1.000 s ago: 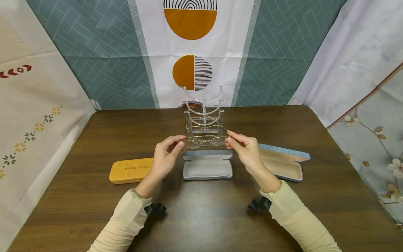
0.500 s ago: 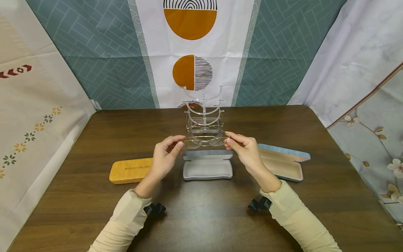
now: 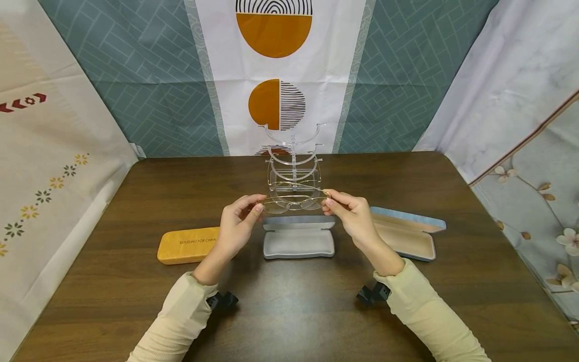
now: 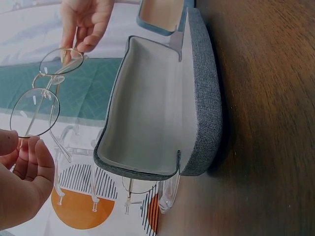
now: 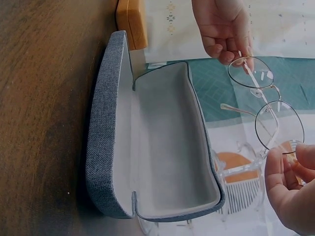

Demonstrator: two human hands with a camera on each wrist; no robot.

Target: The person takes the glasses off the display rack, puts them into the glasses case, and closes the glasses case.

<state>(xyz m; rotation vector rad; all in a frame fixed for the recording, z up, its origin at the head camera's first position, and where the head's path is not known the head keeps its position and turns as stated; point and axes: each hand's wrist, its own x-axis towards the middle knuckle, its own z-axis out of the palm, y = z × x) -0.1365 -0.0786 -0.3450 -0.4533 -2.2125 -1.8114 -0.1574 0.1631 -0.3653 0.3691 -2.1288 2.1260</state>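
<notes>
Held up level between both hands is a pair of thin gold-rimmed eyeglasses (image 3: 294,205) with round clear lenses. My left hand (image 3: 238,221) pinches its left end between thumb and fingers. At the other end, my right hand (image 3: 350,216) pinches the frame near the hinge, and a thin temple slants inward from there behind the lenses. In the left wrist view both lenses (image 4: 35,113) show plainly, as they do in the right wrist view. Just below the glasses lies an open grey glasses case (image 3: 298,245), its pale inside bare.
A clear tiered display stand (image 3: 293,146) rises behind the glasses, with another thin-framed pair on its lower part. To the left lies a closed yellow case (image 3: 189,246); to the right, an open blue case (image 3: 407,239) with a beige lining. Patterned cloths (image 3: 158,75) hang around the brown table (image 3: 294,306).
The temple at the right end pointed up and back a second ago; now it lies lower and flatter, slanting across behind the lenses. Both hands have stayed nearly in place.
</notes>
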